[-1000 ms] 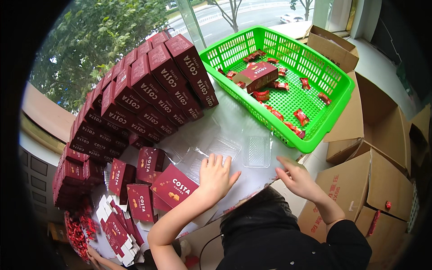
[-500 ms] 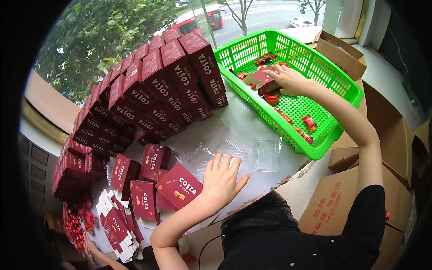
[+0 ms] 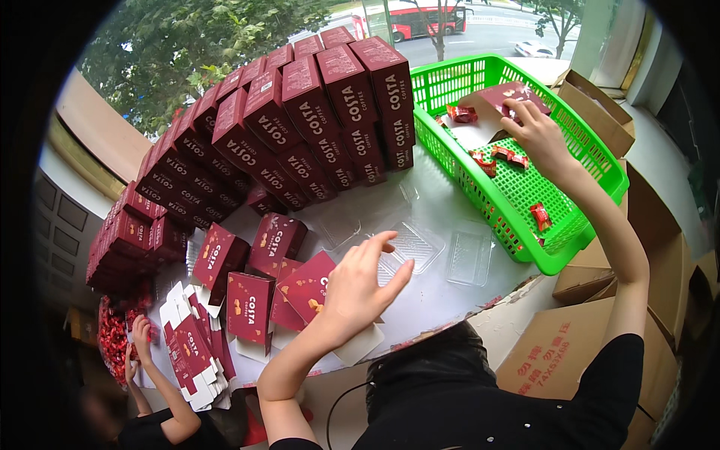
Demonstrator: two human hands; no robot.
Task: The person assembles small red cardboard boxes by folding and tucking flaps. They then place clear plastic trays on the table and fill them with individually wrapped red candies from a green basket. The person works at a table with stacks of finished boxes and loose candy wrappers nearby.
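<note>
The green basket (image 3: 592, 161), a rectangular bin of perforated plastic lattice, is set at the far right of the worktop (image 3: 435, 292), and small red foil-wrapped sweets (image 3: 540, 216) are scattered across its floor. A dark red carton (image 3: 501, 96) lies tilted at its far end. The right arm is stretched out long over the basket's near rim, and the right hand (image 3: 538, 135) is laid on that carton with the fingers curled onto its edge; whether it is gripped cannot be told.

A tall curved wall of stacked boxes (image 3: 300, 127), dark red card with pale lettering, is seen along the far left of the pale, smooth worktop. Nearer, loose dark red boxes (image 3: 251, 304) are strewn upright and tilted, and flattened box blanks (image 3: 191, 349), red on one face and white on the other, are heaped at the left edge. Plain brown corrugated cartons (image 3: 592, 97) are stood to the right, beyond the basket and below the worktop.

The left forearm is raised from the lower edge, and the left hand (image 3: 358, 289) is held open and empty, fingers spread and bent, above an open box (image 3: 309, 285) and just beside clear ribbed plastic trays (image 3: 414, 244). At lower left another person's hand (image 3: 140, 330) is seen beside a heap of red sweets (image 3: 114, 341).
</note>
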